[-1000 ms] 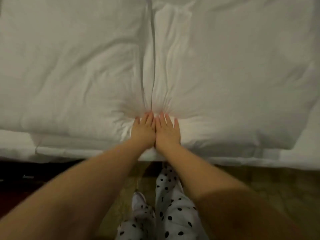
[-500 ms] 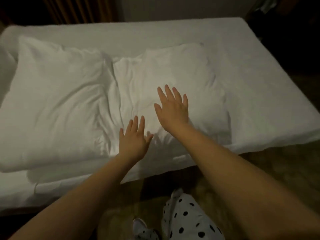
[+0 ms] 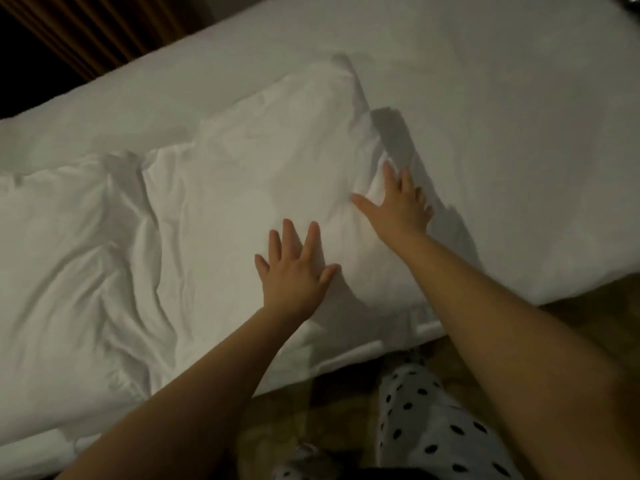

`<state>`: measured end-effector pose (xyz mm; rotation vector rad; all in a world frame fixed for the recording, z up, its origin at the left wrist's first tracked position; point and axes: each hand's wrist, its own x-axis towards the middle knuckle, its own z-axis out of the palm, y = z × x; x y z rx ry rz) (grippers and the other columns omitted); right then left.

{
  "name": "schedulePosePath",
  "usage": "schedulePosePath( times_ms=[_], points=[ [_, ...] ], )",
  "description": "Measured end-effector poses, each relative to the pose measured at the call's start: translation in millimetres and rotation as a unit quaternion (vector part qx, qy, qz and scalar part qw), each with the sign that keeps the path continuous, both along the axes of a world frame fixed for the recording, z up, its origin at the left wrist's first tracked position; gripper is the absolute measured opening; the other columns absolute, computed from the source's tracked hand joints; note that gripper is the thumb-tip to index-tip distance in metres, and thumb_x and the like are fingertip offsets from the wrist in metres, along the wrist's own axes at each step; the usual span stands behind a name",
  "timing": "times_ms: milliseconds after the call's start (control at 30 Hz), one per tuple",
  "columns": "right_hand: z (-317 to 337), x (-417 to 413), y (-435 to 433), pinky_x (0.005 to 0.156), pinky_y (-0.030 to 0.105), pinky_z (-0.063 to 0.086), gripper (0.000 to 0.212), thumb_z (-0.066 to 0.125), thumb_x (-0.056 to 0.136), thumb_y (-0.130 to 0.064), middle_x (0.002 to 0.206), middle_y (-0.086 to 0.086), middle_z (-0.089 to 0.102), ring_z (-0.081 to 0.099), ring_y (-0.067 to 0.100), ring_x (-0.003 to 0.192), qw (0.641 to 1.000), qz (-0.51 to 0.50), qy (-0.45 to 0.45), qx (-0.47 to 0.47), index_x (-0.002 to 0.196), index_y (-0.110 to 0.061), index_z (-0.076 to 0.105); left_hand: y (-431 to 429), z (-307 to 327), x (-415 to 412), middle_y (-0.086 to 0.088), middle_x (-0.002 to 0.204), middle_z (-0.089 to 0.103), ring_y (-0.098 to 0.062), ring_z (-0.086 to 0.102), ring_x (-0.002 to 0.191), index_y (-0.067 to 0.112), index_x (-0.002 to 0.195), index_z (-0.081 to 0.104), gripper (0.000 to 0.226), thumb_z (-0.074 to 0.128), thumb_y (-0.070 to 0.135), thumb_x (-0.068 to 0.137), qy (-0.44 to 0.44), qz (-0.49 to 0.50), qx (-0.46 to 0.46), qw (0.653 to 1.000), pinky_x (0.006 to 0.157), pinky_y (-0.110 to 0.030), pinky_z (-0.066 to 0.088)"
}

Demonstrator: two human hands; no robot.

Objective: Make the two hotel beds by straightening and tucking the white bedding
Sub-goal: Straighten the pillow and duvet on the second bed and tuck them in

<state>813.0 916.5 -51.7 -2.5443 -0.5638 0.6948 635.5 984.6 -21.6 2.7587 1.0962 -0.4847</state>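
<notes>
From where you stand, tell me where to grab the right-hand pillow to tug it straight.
Probably the right-hand pillow by its right edge, beside the right hand, coming in from the bare sheet side. That edge stands raised above the flat sheet and casts a shadow, so there is room to get under. The middle, under the flat left hand, offers only smooth cloth.

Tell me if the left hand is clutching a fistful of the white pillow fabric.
No, the left hand lies flat on the puffy white fabric pillow with its fingers straight and spread.
</notes>
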Motion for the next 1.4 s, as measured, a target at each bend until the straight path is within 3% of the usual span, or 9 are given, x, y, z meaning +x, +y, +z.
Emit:
schedulePosePath(
  times_ms=[200, 333, 467, 700, 833, 1000, 1200, 1267, 1400],
  points=[
    [-62.2, 74.0, 13.5, 0.115, 0.046, 0.023, 0.112, 0.062, 0.07, -0.073, 0.16, 0.011, 0.004, 0.022, 0.034, 0.143, 0.963, -0.04, 0.258, 0.061, 0.151, -0.037, -0.007, 9.8, -13.3, 76.2, -0.003, 0.158, -0.018, -0.029, -0.014, 0.145, 0.04, 0.149, -0.009, 0.074, 0.02, 0.071, 0.088, 0.046, -0.008, -0.007, 0.999, 0.111, -0.061, 0.003],
    [-84.6, 71.3, 22.9, 0.112, 0.034, 0.026, 0.116, 0.072, 0.073, -0.058, 0.159, 0.006, 0.017, 0.028, 0.024, 0.142, 0.93, -0.06, 0.339, 0.127, 0.153, -0.028, -0.007, 17.8, -25.7, 99.9, 0.0, 0.157, -0.022, -0.027, -0.018, 0.144, 0.043, 0.146, -0.014, 0.076, 0.022, 0.073, 0.086, 0.066, 0.009, 0.007, 0.998, 0.11, -0.064, 0.003],
    [-101.8, 68.2, 32.6, 0.112, 0.034, 0.03, 0.117, 0.075, 0.072, -0.056, 0.156, 0.003, 0.027, 0.036, 0.023, 0.138, 0.9, -0.078, 0.396, 0.163, 0.153, -0.029, -0.005, 22.6, -32.7, 107.8, 0.001, 0.157, -0.022, -0.027, -0.018, 0.144, 0.045, 0.145, -0.017, 0.078, 0.025, 0.074, 0.086, 0.082, 0.023, 0.009, 0.996, 0.109, -0.066, 0.006],
    [-86.9, 54.4, 36.8, 0.089, 0.03, 0.047, 0.091, 0.079, 0.071, -0.047, 0.121, -0.004, 0.053, 0.056, 0.016, 0.107, 0.877, -0.138, 0.404, 0.223, 0.141, -0.019, 0.028, 28.2, -21.5, 99.7, 0.003, 0.158, -0.017, -0.025, -0.014, 0.145, 0.047, 0.144, -0.016, 0.078, 0.025, 0.075, 0.084, 0.041, 0.041, 0.006, 0.998, 0.11, -0.065, 0.008],
    [-50.6, 45.5, 42.6, 0.089, 0.03, 0.048, 0.086, 0.079, 0.07, -0.049, 0.116, -0.005, 0.056, 0.058, 0.015, 0.102, 0.884, -0.13, 0.376, 0.245, 0.137, -0.019, 0.034, 36.9, 3.2, 84.4, 0.003, 0.159, -0.01, -0.025, -0.008, 0.146, 0.048, 0.145, -0.01, 0.078, 0.015, 0.079, 0.078, -0.027, 0.049, 0.007, 0.998, 0.111, -0.063, 0.008],
    [11.2, 24.0, 61.2, 0.083, 0.025, 0.043, 0.085, 0.077, 0.072, -0.05, 0.11, -0.006, 0.052, 0.055, 0.014, 0.098, 0.911, -0.099, 0.307, 0.256, 0.138, -0.015, 0.035, 50.9, 46.7, 54.9, 0.006, 0.16, -0.006, -0.021, -0.005, 0.147, 0.054, 0.14, -0.009, 0.069, 0.026, 0.073, 0.084, -0.136, 0.077, -0.015, 0.988, 0.114, -0.058, 0.004],
    [102.7, -37.1, 90.3, 0.085, 0.025, 0.045, 0.086, 0.077, 0.071, -0.052, 0.111, -0.005, 0.053, 0.056, 0.015, 0.102, 0.942, -0.034, 0.212, 0.258, 0.135, -0.01, 0.039, 87.1, 93.1, -18.2, 0.009, 0.16, -0.002, -0.019, 0.0, 0.147, 0.057, 0.138, -0.005, 0.067, 0.026, 0.075, 0.081, -0.282, 0.107, -0.06, 0.952, 0.116, -0.055, 0.007],
    [136.4, -70.6, 106.5, 0.089, 0.028, 0.048, 0.092, 0.077, 0.065, -0.059, 0.119, 0.0, 0.058, 0.058, 0.018, 0.109, 0.95, -0.008, 0.169, 0.261, 0.133, -0.008, 0.042, 105.4, 107.7, -54.9, 0.01, 0.16, -0.001, -0.017, 0.002, 0.147, 0.059, 0.137, -0.007, 0.068, 0.021, 0.078, 0.078, -0.332, 0.099, -0.075, 0.935, 0.116, -0.055, 0.011],
    [204.7, -159.8, 143.2, 0.088, 0.028, 0.041, 0.083, 0.074, 0.078, -0.045, 0.135, 0.01, 0.05, 0.051, 0.028, 0.121, 0.965, 0.037, 0.098, 0.239, 0.138, -0.007, 0.032, 147.5, 138.2, -148.0, 0.013, 0.159, 0.003, -0.011, 0.006, 0.146, 0.058, 0.136, -0.006, 0.066, 0.026, 0.075, 0.081, -0.409, 0.091, -0.143, 0.896, 0.118, -0.043, 0.013]
  ],
)
